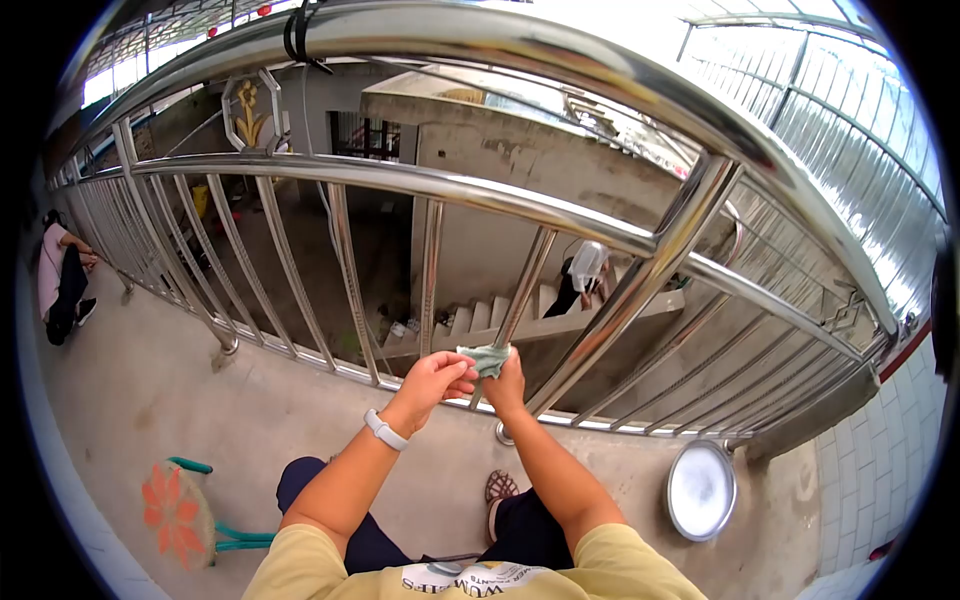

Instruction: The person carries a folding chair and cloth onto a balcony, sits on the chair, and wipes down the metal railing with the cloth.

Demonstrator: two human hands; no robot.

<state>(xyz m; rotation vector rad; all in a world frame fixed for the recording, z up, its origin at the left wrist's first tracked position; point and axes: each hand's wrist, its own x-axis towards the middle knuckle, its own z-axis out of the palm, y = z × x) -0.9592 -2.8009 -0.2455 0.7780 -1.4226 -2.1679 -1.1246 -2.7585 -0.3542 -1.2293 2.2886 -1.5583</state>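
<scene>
The person's right hand point(504, 386) is closed, with the fingers bent around a cloth point(486, 359) at a thin vertical bar point(526, 285) of the metal railing point(400, 178). The left hand point(440, 384) is half curled, its fingertips at the other end of the cloth; whether they pinch it, one cannot tell. The cloth is small, pale green and crumpled, with soft folds. It lies between the two hands, in front of the bar, and its right part goes into the right hand. On the left wrist is a white band point(386, 430). Farther out, a round metal basin point(671, 492) stands on the concrete floor point(260, 420) to the right, and a stool point(178, 515) with an orange flower pattern stands to the left.
</scene>
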